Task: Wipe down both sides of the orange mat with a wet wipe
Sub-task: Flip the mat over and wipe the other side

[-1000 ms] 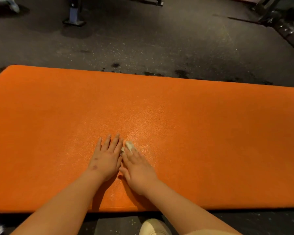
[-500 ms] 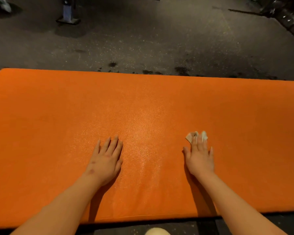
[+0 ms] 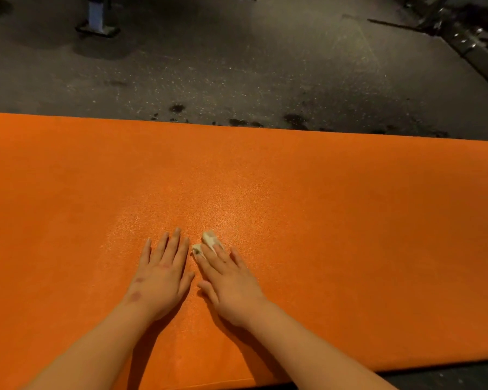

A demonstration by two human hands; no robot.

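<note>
The orange mat (image 3: pixel 335 209) lies flat on the dark floor and fills most of the view. My left hand (image 3: pixel 161 271) rests palm down on the mat near its middle, fingers straight. My right hand (image 3: pixel 226 280) lies just to its right, fingers straight, pressing a small crumpled whitish wet wipe (image 3: pixel 207 240) onto the mat. The wipe pokes out from under my fingertips. The two hands nearly touch at the thumbs.
Dark speckled rubber floor (image 3: pixel 237 66) with dark wet spots lies beyond the mat's far edge. A metal equipment base (image 3: pixel 97 22) stands at the far left, and a metal frame (image 3: pixel 468 40) runs along the far right.
My right hand swept the wipe out to the right across the mat, then back left beside my left hand. My left hand stayed in place.
</note>
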